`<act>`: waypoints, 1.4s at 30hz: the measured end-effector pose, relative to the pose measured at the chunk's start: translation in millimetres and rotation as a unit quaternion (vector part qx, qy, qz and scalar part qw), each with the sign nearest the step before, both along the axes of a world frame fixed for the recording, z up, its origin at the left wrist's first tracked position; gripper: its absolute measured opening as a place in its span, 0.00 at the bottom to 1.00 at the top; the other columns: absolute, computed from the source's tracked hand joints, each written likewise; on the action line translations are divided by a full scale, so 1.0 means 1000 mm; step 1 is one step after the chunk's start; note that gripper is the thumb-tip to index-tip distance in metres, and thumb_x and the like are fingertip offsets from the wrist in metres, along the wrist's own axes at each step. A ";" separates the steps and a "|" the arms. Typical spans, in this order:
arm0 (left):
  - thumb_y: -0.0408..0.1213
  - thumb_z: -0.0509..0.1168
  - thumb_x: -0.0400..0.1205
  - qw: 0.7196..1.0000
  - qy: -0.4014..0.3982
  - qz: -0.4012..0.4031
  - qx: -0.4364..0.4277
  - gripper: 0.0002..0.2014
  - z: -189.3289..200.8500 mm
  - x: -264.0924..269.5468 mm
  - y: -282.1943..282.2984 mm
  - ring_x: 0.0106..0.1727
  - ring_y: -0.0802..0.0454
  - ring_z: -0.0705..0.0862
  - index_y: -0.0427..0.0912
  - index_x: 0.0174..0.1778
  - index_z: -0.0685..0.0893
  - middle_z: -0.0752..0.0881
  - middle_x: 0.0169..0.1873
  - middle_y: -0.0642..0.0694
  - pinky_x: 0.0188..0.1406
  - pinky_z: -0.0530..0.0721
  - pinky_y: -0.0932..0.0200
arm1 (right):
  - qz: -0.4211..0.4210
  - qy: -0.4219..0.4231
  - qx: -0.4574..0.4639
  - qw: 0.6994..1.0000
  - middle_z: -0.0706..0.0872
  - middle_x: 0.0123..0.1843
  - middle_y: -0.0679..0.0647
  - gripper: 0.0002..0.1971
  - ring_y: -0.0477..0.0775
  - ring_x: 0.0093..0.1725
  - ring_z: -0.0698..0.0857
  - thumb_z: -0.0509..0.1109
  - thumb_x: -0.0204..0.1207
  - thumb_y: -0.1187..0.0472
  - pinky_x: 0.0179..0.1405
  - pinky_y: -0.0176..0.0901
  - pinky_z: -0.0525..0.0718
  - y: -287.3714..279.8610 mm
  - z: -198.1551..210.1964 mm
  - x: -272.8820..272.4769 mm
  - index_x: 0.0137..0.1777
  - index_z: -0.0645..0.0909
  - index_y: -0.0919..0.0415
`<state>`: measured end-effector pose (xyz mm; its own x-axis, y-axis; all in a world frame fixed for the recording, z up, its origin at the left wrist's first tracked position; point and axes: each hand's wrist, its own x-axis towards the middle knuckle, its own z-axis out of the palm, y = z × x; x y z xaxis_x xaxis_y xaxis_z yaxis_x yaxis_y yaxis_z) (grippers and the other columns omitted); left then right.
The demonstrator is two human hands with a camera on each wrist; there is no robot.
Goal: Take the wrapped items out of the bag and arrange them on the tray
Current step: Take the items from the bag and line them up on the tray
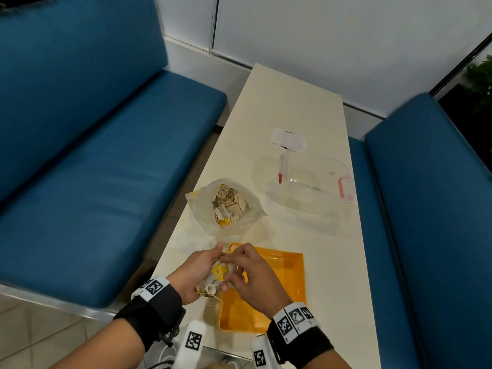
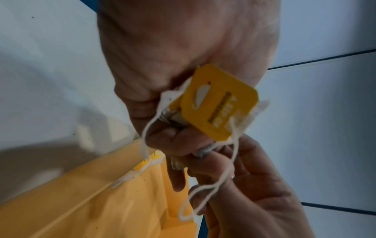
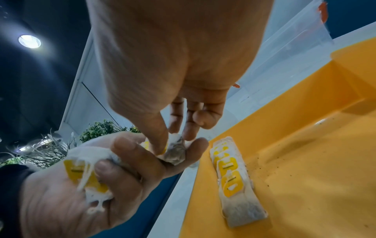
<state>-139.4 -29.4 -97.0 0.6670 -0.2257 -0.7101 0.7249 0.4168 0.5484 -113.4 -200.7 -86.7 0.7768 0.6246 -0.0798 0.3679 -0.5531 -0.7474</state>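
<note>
My left hand (image 1: 198, 270) grips a bundle of tea bags (image 1: 213, 279) with yellow tags and white strings, just over the left rim of the orange tray (image 1: 279, 288). My right hand (image 1: 249, 271) pinches one tea bag (image 3: 175, 152) out of that bundle with thumb and fingertips. In the left wrist view a yellow tag (image 2: 217, 103) and loose strings hang from the left hand (image 2: 173, 64). A few tea bags (image 3: 234, 175) lie in a row along the tray's (image 3: 315, 161) left edge. The clear plastic bag (image 1: 226, 205) stands open beyond the tray, with several more tea bags inside.
A clear plastic container (image 1: 311, 187) with red clips sits on the cream table (image 1: 292, 102) to the right of the bag. A small white packet (image 1: 288, 141) lies behind it. Blue benches (image 1: 93, 155) flank the table on both sides.
</note>
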 end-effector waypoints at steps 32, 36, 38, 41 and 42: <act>0.31 0.77 0.79 0.962 -0.209 -0.021 0.174 0.07 0.000 -0.008 0.004 0.25 0.50 0.83 0.30 0.44 0.88 0.88 0.38 0.38 0.24 0.81 0.58 | -0.210 0.257 0.179 0.926 0.83 0.30 0.57 0.07 0.53 0.28 0.82 0.78 0.73 0.70 0.23 0.39 0.72 -0.007 0.013 0.015 0.43 0.81 0.67; 0.34 0.78 0.79 0.965 -0.194 -0.019 0.178 0.10 -0.010 -0.010 0.003 0.24 0.46 0.80 0.29 0.44 0.87 0.87 0.35 0.38 0.25 0.80 0.57 | -0.218 0.267 0.181 0.921 0.85 0.30 0.59 0.07 0.55 0.30 0.85 0.77 0.74 0.72 0.25 0.41 0.77 -0.006 0.008 0.010 0.43 0.80 0.67; 0.34 0.78 0.79 0.964 -0.191 -0.018 0.186 0.11 -0.013 -0.009 0.000 0.24 0.46 0.81 0.29 0.45 0.87 0.88 0.35 0.38 0.25 0.80 0.58 | -0.229 0.259 0.170 0.923 0.86 0.29 0.57 0.07 0.55 0.30 0.86 0.77 0.74 0.73 0.25 0.41 0.78 -0.005 0.004 0.011 0.42 0.81 0.66; 0.34 0.77 0.80 0.961 -0.192 -0.008 0.197 0.08 -0.017 -0.004 0.000 0.26 0.45 0.82 0.33 0.48 0.90 0.89 0.41 0.31 0.28 0.82 0.56 | -0.249 0.250 0.158 0.922 0.86 0.28 0.58 0.07 0.56 0.30 0.86 0.77 0.74 0.73 0.24 0.40 0.77 -0.009 -0.002 0.014 0.42 0.81 0.66; 0.35 0.76 0.81 0.961 -0.190 0.000 0.199 0.07 -0.017 -0.003 0.002 0.26 0.45 0.82 0.34 0.49 0.91 0.90 0.43 0.30 0.30 0.83 0.55 | -0.252 0.247 0.153 0.923 0.86 0.28 0.58 0.06 0.57 0.30 0.86 0.77 0.74 0.72 0.24 0.40 0.76 -0.011 -0.004 0.015 0.43 0.81 0.66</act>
